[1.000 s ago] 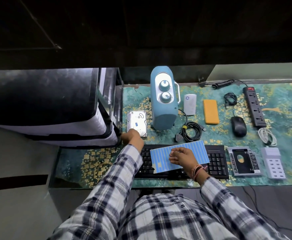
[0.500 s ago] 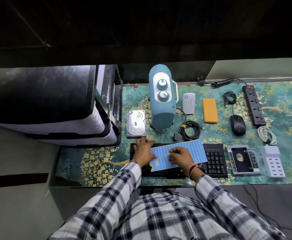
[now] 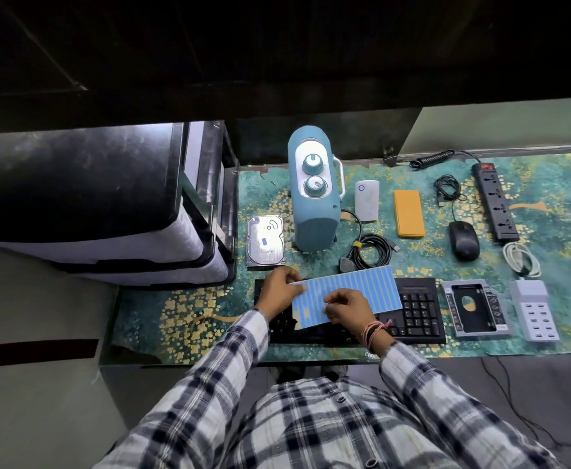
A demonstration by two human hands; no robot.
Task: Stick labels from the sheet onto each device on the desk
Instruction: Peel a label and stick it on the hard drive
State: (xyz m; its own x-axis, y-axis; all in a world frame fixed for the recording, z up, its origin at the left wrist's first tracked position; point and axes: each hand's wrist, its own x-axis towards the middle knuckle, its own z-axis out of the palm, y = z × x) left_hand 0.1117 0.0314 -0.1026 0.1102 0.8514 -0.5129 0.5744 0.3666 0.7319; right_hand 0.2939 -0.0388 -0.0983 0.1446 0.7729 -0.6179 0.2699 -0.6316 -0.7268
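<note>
The blue label sheet point(image 3: 361, 286) lies over the black keyboard point(image 3: 416, 309). My left hand point(image 3: 279, 291) grips the sheet's left edge. My right hand point(image 3: 346, 308) pinches at a label near the sheet's lower middle. A hard drive point(image 3: 265, 243) with a small blue label on it lies beyond my left hand. A teal speaker point(image 3: 314, 194), white box point(image 3: 367, 199), orange case point(image 3: 409, 213), mouse point(image 3: 464, 244), power strip point(image 3: 495, 203), drive caddy point(image 3: 473, 308) and white USB hub point(image 3: 532, 309) are spread over the desk.
A coiled black cable point(image 3: 367, 250) lies just beyond the sheet, and a white cable point(image 3: 522, 262) sits at the right. A black and white cabinet point(image 3: 91, 204) stands against the desk's left side. The patterned green mat point(image 3: 189, 309) covers the desk.
My left hand came back from the hard drive to the sheet's left edge. My right hand shifted on the sheet and now pinches at a label.
</note>
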